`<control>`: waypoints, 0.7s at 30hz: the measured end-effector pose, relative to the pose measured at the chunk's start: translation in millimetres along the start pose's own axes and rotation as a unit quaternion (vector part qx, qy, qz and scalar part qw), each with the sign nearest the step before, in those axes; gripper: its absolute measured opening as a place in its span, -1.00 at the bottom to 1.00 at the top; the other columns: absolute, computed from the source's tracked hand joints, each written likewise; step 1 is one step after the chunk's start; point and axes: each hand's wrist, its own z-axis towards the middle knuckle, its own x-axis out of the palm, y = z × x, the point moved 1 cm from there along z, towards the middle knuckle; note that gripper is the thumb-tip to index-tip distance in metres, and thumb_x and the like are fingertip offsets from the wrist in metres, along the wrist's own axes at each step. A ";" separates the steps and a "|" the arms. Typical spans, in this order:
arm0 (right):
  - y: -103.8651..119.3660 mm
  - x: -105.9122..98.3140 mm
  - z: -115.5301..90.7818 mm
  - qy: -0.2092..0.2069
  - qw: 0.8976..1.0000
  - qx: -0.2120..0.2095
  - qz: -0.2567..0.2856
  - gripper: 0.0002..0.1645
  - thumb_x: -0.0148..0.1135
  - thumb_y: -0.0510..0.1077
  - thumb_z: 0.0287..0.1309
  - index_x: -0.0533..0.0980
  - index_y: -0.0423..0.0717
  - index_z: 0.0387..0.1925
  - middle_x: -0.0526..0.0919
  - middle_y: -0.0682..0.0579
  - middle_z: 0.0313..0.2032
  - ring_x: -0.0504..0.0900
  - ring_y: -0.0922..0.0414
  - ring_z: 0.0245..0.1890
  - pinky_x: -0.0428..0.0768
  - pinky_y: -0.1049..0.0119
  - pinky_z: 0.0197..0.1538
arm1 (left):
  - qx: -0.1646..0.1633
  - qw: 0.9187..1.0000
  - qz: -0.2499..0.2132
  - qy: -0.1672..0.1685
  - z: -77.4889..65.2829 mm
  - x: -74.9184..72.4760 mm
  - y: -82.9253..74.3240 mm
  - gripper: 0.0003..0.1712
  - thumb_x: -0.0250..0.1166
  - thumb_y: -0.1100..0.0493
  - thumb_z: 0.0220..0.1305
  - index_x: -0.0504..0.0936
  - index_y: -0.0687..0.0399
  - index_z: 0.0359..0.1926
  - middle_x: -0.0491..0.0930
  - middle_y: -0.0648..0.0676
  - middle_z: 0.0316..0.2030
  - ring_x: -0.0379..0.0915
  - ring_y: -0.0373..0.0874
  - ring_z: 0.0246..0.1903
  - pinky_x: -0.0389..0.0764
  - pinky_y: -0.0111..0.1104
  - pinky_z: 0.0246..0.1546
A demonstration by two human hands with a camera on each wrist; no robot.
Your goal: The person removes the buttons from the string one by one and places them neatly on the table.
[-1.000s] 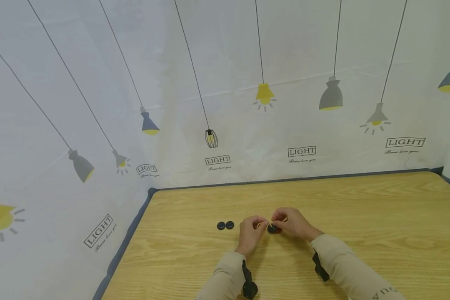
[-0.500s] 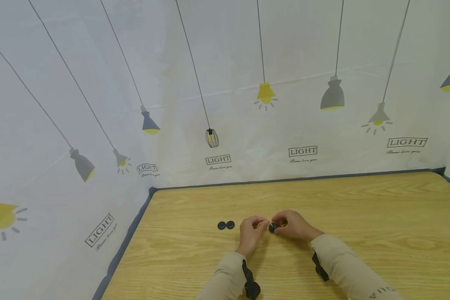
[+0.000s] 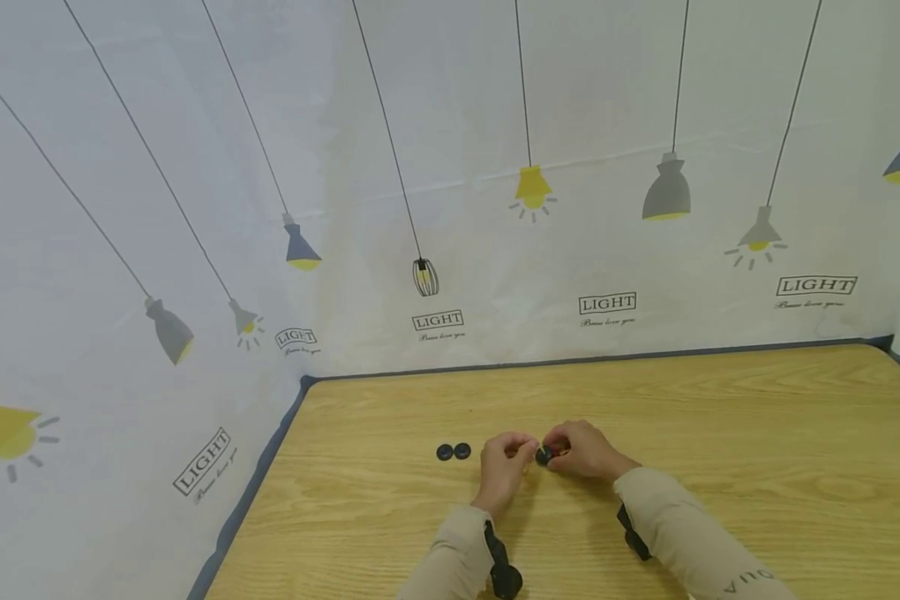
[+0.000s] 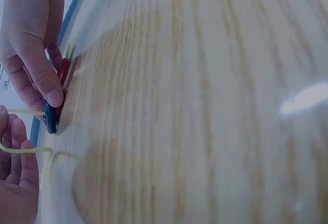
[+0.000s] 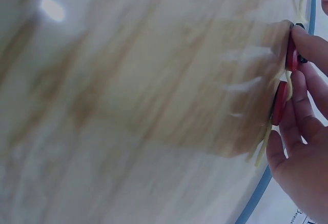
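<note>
My left hand point(image 3: 501, 471) pinches a thin yellow cord point(image 4: 23, 151); a slack length hangs from the fingers in the left wrist view. To its right my right hand point(image 3: 587, 450) grips a round black button-like disc point(image 4: 49, 117) between thumb and fingers, just above the table. The cord enters the middle of that disc. Behind it, partly covered by the fingers, a red disc point(image 5: 279, 102) sits on the same cord, and another red disc point(image 5: 291, 55) shows beside the black one. Two loose cord ends stick out beyond them.
A pair of black discs point(image 3: 453, 451) lies flat on the wooden table point(image 3: 720, 433), left of my left hand. A white backdrop printed with lamps point(image 3: 480, 250) stands behind the table and along its left side. Dark blue edging point(image 3: 258, 492) borders the tabletop.
My right hand has lowered its fingers onto the black disc and now grips it, covering most of the red beside it. The left hand has stayed nearly still.
</note>
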 end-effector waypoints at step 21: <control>-2.3 3.2 3.9 0.005 0.999 0.042 -0.008 -0.79 0.35 -0.27 -0.28 0.49 -0.09 -0.50 0.48 0.17 -0.58 0.36 0.23 -0.51 0.29 0.24 -0.36 | -0.010 1.000 -0.007 -0.002 -3.7 -2.1 2.4 -0.87 0.24 0.21 0.11 0.62 0.21 -0.39 0.55 -0.04 -0.53 0.42 -0.30 -0.54 0.44 -0.49 -0.52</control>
